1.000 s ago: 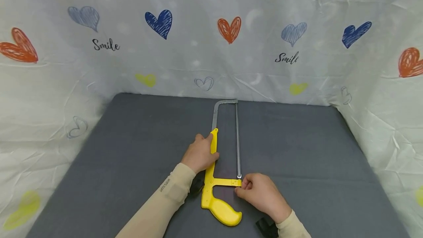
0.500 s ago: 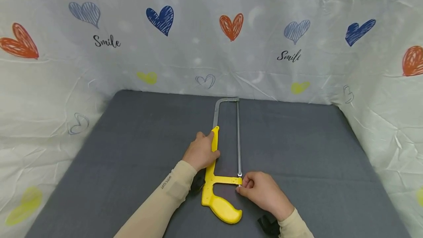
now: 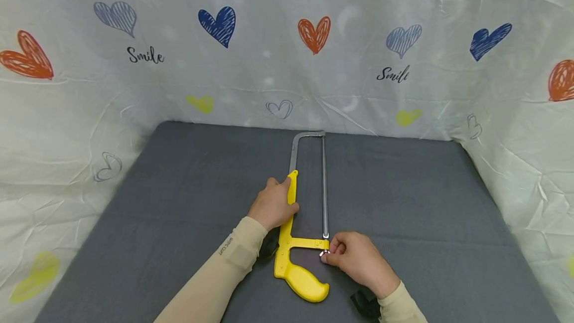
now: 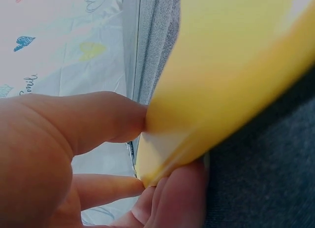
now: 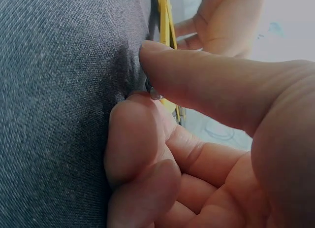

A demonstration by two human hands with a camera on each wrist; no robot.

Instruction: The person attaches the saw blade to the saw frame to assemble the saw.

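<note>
A hacksaw (image 3: 283, 258) with a yellow handle and a grey metal front bow lies flat, its grip toward the person. Its narrow blade (image 3: 325, 188) runs along the right side, from the bow's far end to the yellow lower arm. The left hand (image 3: 271, 204) holds the yellow spine between thumb and fingers; the left wrist view shows this grip up close. At the blade's near end, the thumb and curled forefinger of the right hand (image 3: 360, 263) pinch a small silver wing nut (image 3: 323, 252), mostly hidden by the fingertips in the right wrist view.
Dark grey cloth (image 3: 403, 193) covers the table under the saw. Behind and at both sides hangs a pale curtain (image 3: 260, 74) printed with hearts and the word "Smile". A black wrist strap (image 3: 365, 306) shows beneath the right wrist.
The right thumb and forefinger have shifted slightly at the wing nut, and more of its silver shows now. The left hand keeps its hold on the spine. The head view has tilted slightly.
</note>
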